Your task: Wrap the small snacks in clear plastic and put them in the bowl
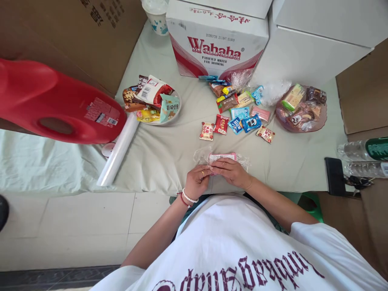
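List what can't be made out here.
All in the head view:
- Pink packet: lower part hidden by left hand and right hand; grip unclear.
- Red jug: cut off, left edge.
- Cup: cut off, top edge.
- Dark object: cut off, left edge; unidentifiable.
- White bowl: bottom hidden by its packets.

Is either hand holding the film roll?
No, left hand and right hand hold the pink packet; the film roll lies beside the red jug.

The jug (80, 101) is red, the tablecloth (160, 161) plain pale green, the Wahaha box (216, 44) white with red lettering and red curves, the paper cup (158, 22) white with teal print, the shirt (230, 230) white with maroon lettering
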